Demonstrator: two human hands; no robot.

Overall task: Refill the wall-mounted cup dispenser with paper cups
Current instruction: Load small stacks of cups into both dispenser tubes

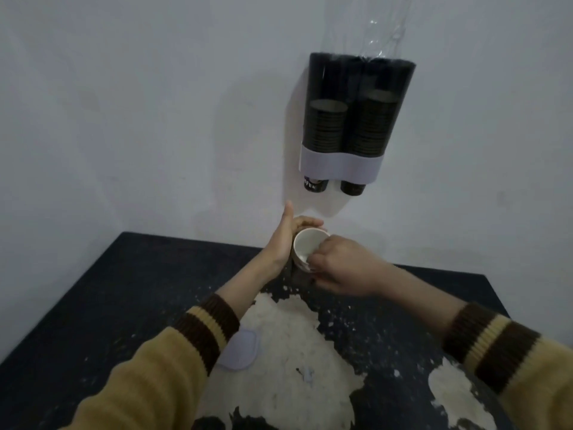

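Observation:
A two-tube cup dispenser (pixel 341 164) hangs on the wall, its dark tubes partly filled with stacked cups; a cup bottom pokes out under each tube. Below it, over the table's far edge, a paper cup (pixel 305 246) with a white inside faces me, open end up. My left hand (pixel 283 240) wraps its left side, thumb raised. My right hand (pixel 338 268) pinches the cup's near rim, fingers reaching inside. Whether more cups are stacked beneath it is hidden by my hands.
A dark table (pixel 93 305) with large worn pale patches fills the lower view. A small pale lid-like piece (pixel 240 350) lies by my left sleeve. Clear plastic wrap (pixel 384 29) hangs above the dispenser's top.

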